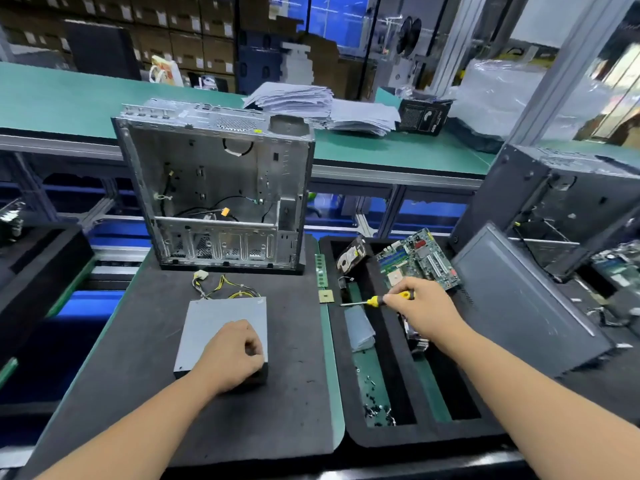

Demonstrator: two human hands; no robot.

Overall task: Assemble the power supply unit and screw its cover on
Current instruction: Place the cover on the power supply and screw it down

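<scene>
Left hand (232, 355) curled, steadying power supply (221, 327); right hand (420, 308) grips screwdriver (375, 301) at 3 o'clock—seat tip squarely before turning.

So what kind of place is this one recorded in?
Most likely a computer assembly or repair line: an open PC case on a matted bench, a motherboard in a foam tray, stacked cartons behind.
</scene>
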